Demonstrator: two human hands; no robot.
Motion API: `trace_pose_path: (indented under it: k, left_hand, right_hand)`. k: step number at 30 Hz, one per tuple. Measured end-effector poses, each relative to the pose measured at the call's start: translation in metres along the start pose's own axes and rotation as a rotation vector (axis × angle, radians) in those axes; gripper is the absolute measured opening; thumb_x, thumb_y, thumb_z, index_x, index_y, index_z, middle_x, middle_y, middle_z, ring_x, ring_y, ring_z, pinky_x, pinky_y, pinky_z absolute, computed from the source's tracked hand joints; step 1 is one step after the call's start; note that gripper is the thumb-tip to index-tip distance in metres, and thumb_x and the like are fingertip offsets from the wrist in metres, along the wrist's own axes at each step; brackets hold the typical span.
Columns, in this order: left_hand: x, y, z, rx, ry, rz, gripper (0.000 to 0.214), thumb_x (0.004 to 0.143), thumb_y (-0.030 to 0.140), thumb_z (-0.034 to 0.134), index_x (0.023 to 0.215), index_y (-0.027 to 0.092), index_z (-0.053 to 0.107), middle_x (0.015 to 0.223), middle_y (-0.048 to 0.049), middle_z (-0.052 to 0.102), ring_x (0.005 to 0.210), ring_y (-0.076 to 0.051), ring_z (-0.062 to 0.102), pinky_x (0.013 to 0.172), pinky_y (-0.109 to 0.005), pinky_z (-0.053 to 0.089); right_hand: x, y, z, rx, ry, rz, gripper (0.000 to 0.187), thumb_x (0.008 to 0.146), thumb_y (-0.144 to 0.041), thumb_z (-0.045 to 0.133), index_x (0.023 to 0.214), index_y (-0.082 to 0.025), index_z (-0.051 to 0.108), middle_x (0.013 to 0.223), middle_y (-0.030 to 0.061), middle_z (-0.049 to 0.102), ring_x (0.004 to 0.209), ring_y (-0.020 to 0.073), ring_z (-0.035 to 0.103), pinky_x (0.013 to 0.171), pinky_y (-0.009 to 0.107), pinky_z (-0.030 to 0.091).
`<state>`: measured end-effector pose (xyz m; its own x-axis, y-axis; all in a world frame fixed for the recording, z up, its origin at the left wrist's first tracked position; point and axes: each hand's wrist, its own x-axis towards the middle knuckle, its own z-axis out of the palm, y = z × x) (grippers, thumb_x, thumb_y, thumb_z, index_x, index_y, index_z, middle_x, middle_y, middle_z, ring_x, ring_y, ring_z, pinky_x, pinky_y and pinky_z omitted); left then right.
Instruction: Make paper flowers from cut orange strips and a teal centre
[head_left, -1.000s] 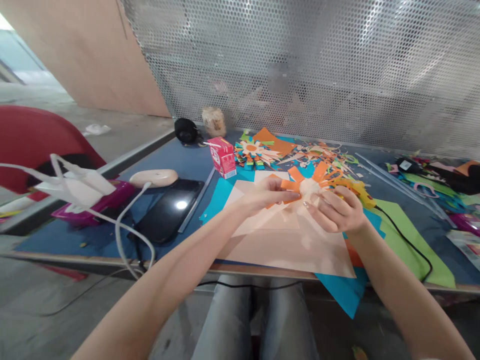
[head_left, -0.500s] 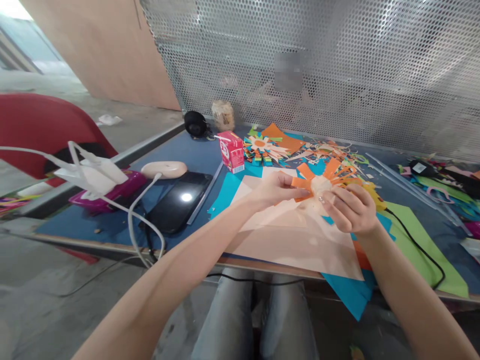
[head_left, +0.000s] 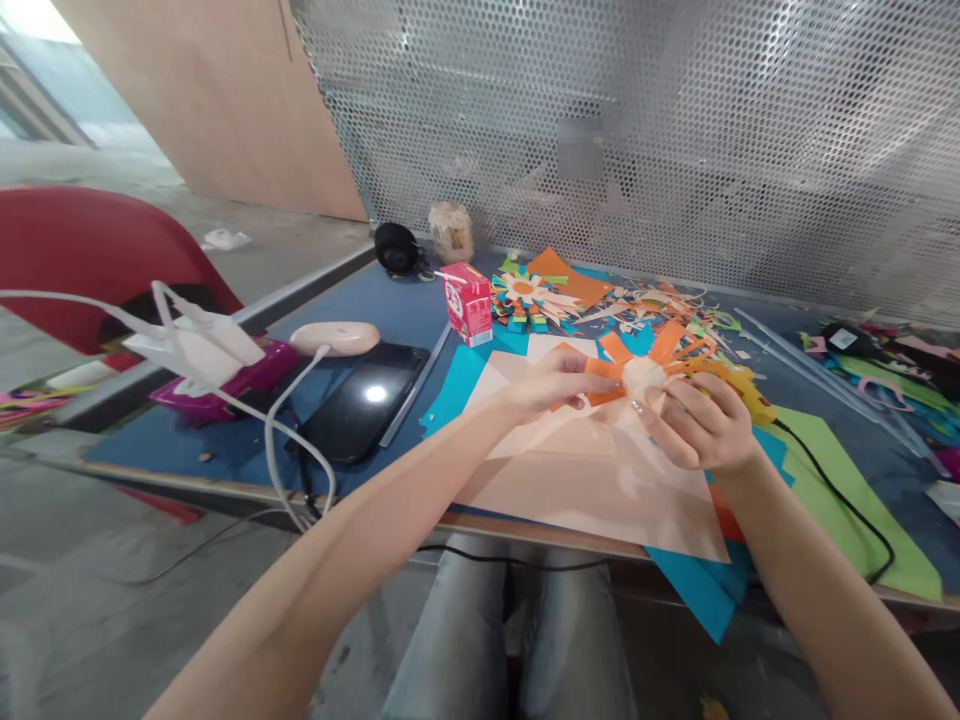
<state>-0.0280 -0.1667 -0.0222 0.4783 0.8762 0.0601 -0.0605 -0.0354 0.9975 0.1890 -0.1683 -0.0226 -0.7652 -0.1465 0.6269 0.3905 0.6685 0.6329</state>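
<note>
**Light paper flower [head_left: 646, 368] pinched between two hands**

The flower is up in both hands, over the pale sheets [head_left: 592, 500], about midway between the front and back edges of the counter [head_left: 375, 295]. The left hand [head_left: 551, 385] has its grip pinched on the orange petals [head_left: 666, 342] at the side facing the counter's left edge. The right hand [head_left: 705, 420] has its grip drawn together at the lower rim of the pale middle [head_left: 640, 388]; which layer it pinches is hidden by the fingers.

It should weigh almost nothing. The petals look like thin, springy strips, likely to bend, crease or tear if tugged at their tips. The middle looks bunched and soft, and would probably flatten under a hard squeeze. Bare paper should not slip much, so a light pinch is enough. The best hold is likely where petals meet middle, the tips kept free. The yellow tool [head_left: 754, 395] lies just beyond the right hand, toward the counter's right edge, and could snag a petal.
</note>
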Motion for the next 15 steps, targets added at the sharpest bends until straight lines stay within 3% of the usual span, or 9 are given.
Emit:
trace_pose_path:
  k: [5, 15]
  left_hand:
    - [-0.0009, 0.0004, 0.0016, -0.033, -0.028, -0.009, 0.025, 0.057, 0.035, 0.072, 0.069, 0.014, 0.067, 0.058, 0.0008, 0.055, 0.051, -0.005, 0.043, 0.045, -0.019, 0.032]
    - [0.0028, -0.0087, -0.0013, -0.069, -0.035, -0.045, 0.028, 0.058, 0.033, 0.073, 0.076, 0.012, 0.067, 0.066, -0.0013, 0.059, 0.052, -0.004, 0.046, 0.047, -0.018, 0.032]
  right_hand:
    - [0.0006, -0.0018, -0.0009, 0.010, -0.061, 0.035, 0.052, 0.074, -0.011, 0.060, 0.111, -0.042, 0.040, 0.078, -0.0088, 0.065, 0.078, 0.0135, 0.061, 0.070, 0.032, 0.046]
    - [0.0093, -0.0013, -0.0009, 0.026, 0.005, -0.043, 0.042, 0.073, -0.008, 0.060, 0.101, -0.036, 0.046, 0.075, -0.0081, 0.065, 0.079, 0.0131, 0.060, 0.068, 0.030, 0.049]
